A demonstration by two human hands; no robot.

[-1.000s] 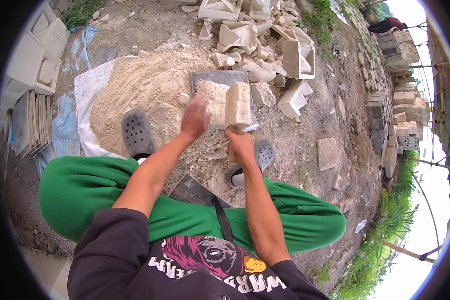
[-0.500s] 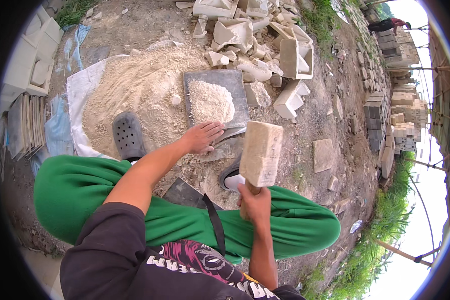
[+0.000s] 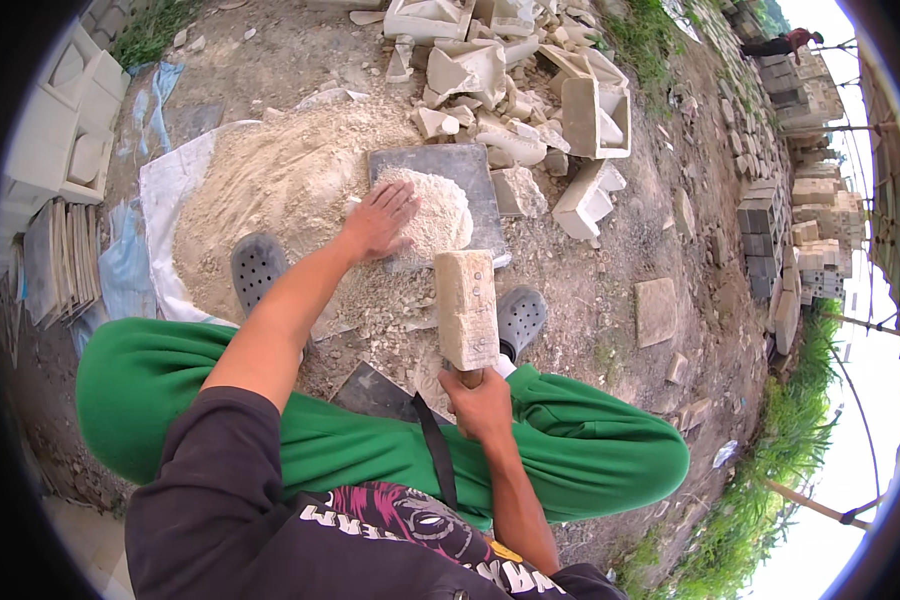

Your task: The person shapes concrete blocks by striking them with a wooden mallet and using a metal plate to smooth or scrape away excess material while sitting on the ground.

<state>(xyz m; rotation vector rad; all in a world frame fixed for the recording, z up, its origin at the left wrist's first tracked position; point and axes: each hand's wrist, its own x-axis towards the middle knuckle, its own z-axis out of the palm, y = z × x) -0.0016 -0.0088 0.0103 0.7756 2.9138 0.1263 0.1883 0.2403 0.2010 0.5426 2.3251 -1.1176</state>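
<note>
My left hand (image 3: 378, 222) lies flat with fingers stretched out at the left edge of a mound of pale crushed material (image 3: 432, 208). That mound rests on a dark square slab (image 3: 482, 190). My right hand (image 3: 481, 405) is wrapped round the short handle of a block-headed mallet (image 3: 467, 310). The mallet's head points up and away from me, just nearer than the slab. A wide heap of the same beige powder and grit (image 3: 260, 175) spreads to the left over a white sheet (image 3: 165, 190).
Broken pale moulded pieces (image 3: 470, 70) are piled behind the slab. White moulded blocks (image 3: 90, 155) and thin upright panels (image 3: 65, 255) stand at the left. A flat square stone (image 3: 656, 312) lies at the right, with stacked blocks (image 3: 758, 235) beyond. Another person (image 3: 785, 45) is far off at upper right.
My left hand has moved up and left from the slab's near edge onto the crushed mound. The mallet has shifted left and lower in my right hand, uncovering my right shoe.
</note>
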